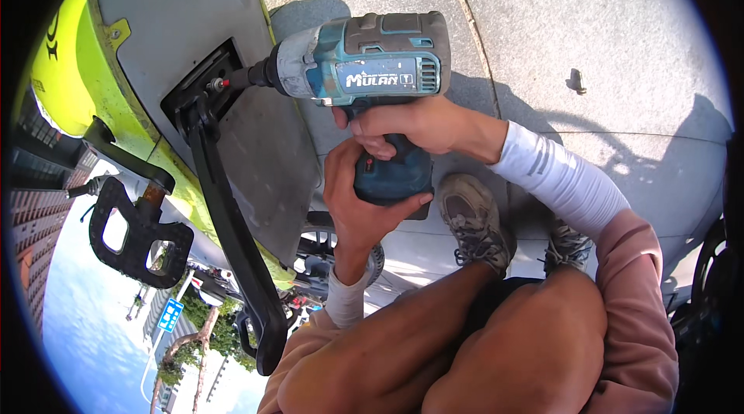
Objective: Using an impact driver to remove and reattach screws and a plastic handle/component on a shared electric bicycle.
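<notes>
A teal and grey cordless impact wrench (372, 53) lies level in front of me, its nose pointing left. My right hand (415, 123) is wrapped round its handle, fingers at the trigger. My left hand (353, 193) grips the battery base from below. The dark socket (260, 75) on its nose reaches a small red and silver bolt or fitting (219, 84) in a recess of a grey panel (174, 7); whether they touch I cannot tell. Beside that recess a black crank arm (225, 205) runs down toward me. A black pedal (143, 236) hangs on another crank at the left.
The panel belongs to a yellow-green vehicle body (66, 65) at the left. A small loose metal part (578, 81) lies on the grey paving (558, 18). My shoe (473, 220) stands below the wrench. Part of a dark wheel (709, 274) shows at the right edge.
</notes>
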Demonstrator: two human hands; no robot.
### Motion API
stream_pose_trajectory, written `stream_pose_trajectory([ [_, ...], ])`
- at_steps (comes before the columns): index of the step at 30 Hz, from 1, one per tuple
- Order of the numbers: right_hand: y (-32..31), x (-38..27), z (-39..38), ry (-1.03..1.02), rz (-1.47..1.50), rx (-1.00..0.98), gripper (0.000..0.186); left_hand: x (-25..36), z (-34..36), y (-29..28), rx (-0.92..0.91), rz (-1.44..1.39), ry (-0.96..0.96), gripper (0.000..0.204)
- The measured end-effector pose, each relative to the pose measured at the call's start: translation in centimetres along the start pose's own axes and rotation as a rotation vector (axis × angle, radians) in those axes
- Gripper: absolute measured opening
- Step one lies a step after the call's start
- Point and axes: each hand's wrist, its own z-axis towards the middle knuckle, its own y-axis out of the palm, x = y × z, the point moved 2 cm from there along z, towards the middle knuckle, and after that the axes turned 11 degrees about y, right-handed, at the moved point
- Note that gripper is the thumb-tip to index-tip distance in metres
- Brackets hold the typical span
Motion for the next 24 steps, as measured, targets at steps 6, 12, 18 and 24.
stream_pose_trajectory([
  [6,0.0,-0.3,0.3,-0.015,-0.023,-0.005,0.012,-0.2,0.5,-0.1,0.0,-0.039,-0.008,0.087],
  [12,0.1,0.2,0.3,0.013,-0.06,-0.026,0.017,0.3,0.2,-0.4,0.0,-0.023,-0.028,0.09],
  [18,0.3,0.9,-0.6,0.049,-0.036,-0.044,0.034,1.4,-0.2,-1.4,-0.093,-0.022,-0.076,0.099],
  [24,-0.1,0.3,-6.8,0.113,0.035,0.021,0.036,5.0,-0.8,-5.1,-0.179,-0.023,-0.119,0.097],
])
